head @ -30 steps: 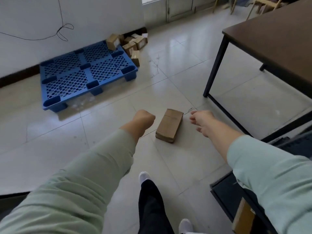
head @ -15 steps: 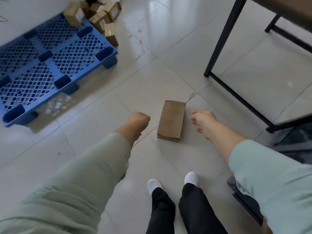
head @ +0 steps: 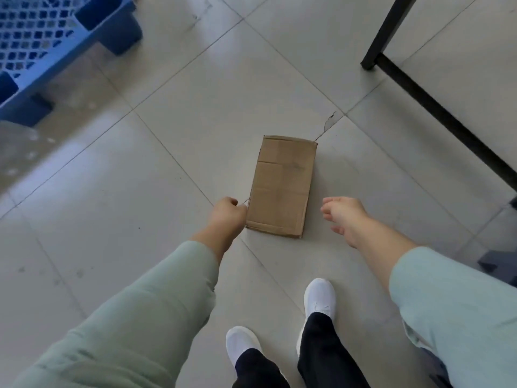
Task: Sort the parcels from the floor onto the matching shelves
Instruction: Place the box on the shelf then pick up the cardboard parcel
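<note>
A flat brown cardboard parcel (head: 282, 186) lies on the grey tiled floor in front of my feet. My left hand (head: 228, 215) hangs at the parcel's near left corner, fingers curled into a loose fist, holding nothing. My right hand (head: 342, 217) is a short way off the parcel's right side, fingers apart and bent downward, not touching it. Both arms wear pale green sleeves.
A blue plastic pallet (head: 42, 46) sits at the upper left. A black metal table leg and floor bar (head: 436, 105) run along the upper right. A dark object (head: 500, 264) sits at the right edge. My white shoes (head: 319, 298) stand just behind the parcel.
The view has tipped down and closer over the parcel. The pile of boxes beyond the pallet has left the view. Both hands have dropped toward the parcel's near end.
</note>
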